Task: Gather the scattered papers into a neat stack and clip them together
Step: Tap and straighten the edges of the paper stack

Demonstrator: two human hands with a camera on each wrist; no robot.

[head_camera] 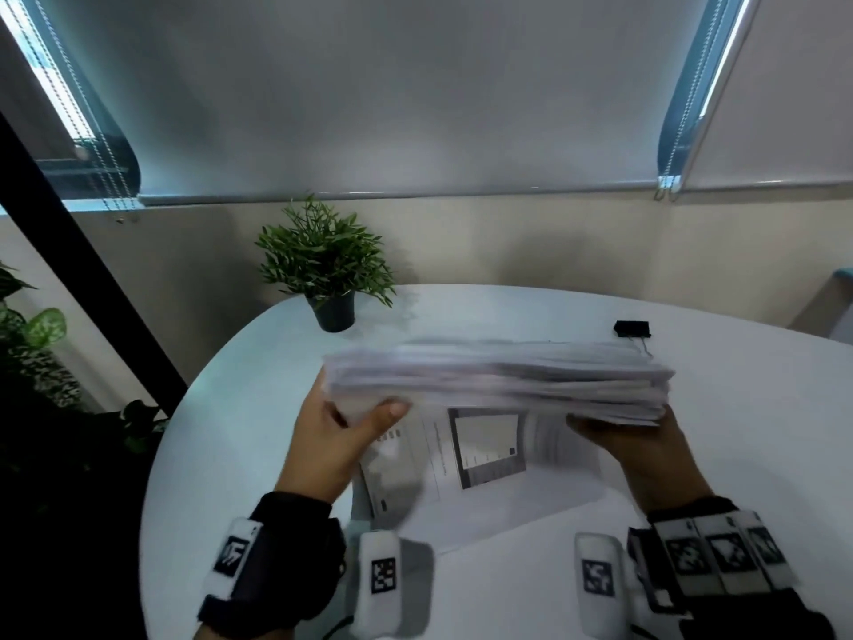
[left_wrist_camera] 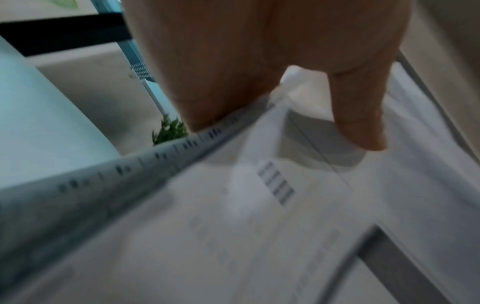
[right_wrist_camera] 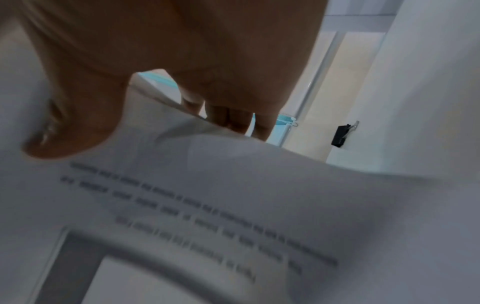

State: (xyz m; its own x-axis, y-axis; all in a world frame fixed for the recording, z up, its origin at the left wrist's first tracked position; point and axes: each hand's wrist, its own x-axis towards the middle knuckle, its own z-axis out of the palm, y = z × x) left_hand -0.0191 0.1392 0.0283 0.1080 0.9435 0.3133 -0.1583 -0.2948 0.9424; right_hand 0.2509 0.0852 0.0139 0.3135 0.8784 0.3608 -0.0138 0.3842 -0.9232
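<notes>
A thick stack of white printed papers (head_camera: pixel 498 381) stands on edge over the round white table (head_camera: pixel 258 408), its printed face (head_camera: pixel 489 448) turned toward me. My left hand (head_camera: pixel 341 422) grips the stack's left end, thumb on the near face and fingers behind. My right hand (head_camera: pixel 632 436) grips the right end the same way. In the left wrist view the thumb (left_wrist_camera: pixel 361 115) presses on the top sheet (left_wrist_camera: pixel 259 236). In the right wrist view the thumb (right_wrist_camera: pixel 75 121) lies on the sheet (right_wrist_camera: pixel 233 205). A black binder clip (head_camera: pixel 632 328) (right_wrist_camera: pixel 341 134) lies on the table beyond the stack's right end.
A small potted green plant (head_camera: pixel 323 265) stands at the table's far left edge. Leafy plants (head_camera: pixel 32 344) and a black diagonal bar (head_camera: pixel 83 251) are left of the table. Window blinds hang behind. Bare tabletop stretches to the right of the stack.
</notes>
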